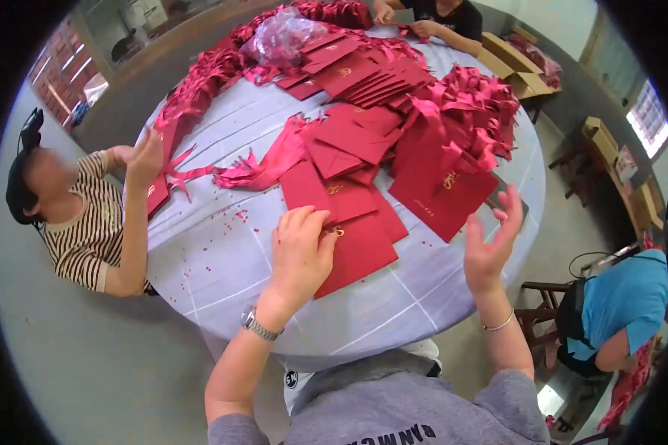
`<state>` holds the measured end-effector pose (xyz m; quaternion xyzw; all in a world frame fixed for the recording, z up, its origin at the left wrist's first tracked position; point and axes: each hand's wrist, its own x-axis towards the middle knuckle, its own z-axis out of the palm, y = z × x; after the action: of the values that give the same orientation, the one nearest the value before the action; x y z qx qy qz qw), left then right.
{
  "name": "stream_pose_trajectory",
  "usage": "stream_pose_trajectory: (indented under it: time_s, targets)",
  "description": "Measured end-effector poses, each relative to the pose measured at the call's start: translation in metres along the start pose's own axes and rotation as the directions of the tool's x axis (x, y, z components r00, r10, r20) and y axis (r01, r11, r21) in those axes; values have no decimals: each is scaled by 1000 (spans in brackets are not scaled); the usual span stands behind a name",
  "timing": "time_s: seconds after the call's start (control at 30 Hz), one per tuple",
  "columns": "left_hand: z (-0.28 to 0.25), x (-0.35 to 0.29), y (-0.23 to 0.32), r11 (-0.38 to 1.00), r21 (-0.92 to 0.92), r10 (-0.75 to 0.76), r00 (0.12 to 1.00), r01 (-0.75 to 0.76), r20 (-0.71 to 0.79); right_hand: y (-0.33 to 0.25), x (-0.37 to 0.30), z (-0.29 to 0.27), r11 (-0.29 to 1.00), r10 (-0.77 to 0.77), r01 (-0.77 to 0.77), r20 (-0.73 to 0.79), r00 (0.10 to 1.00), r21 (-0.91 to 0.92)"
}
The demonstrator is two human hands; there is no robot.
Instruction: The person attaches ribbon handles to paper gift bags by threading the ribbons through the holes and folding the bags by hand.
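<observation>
Flat red paper bags with gold print lie piled over the table. My left hand (pixel 300 248) is over the left edge of the nearest red bag (pixel 360 256), its fingers loosely bent and the thumb apart from them. Nothing shows in its grasp; whether it touches the bag I cannot tell. My right hand (pixel 495 241) is raised with fingers spread and palm turned inward, holding nothing. Just left of it lies another gold-printed red bag (pixel 441 189), with a heap of pink-red ribbons (pixel 471 111) on its far side.
A white checked cloth covers the round table (pixel 223 297), with small red scraps (pixel 237 216) scattered at left. Loose ribbons (pixel 271 163) and a clear plastic bag (pixel 286 37) lie farther back. People sit at left and far side; another person in blue (pixel 623 297) is at right, near wooden stools.
</observation>
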<state>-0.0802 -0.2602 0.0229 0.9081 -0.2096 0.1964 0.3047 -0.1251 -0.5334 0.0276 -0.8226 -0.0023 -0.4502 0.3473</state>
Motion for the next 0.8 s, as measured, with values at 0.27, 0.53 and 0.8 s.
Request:
stream_pose_trajectory:
  time_s: [0.27, 0.53, 0.8]
  targets:
    - [-1, -3, -18, 998, 67, -22, 990, 13, 139, -30, 40, 101, 898, -433, 420, 425, 795, 130]
    - [2, -10, -41, 996, -11, -86, 996, 86, -27, -71, 21, 139, 966, -96, 254, 861, 499, -39]
    - [-21, 1, -48, 872, -398, -427, 839, 285, -337, -79, 18, 124, 909, -185, -223, 820, 541, 353]
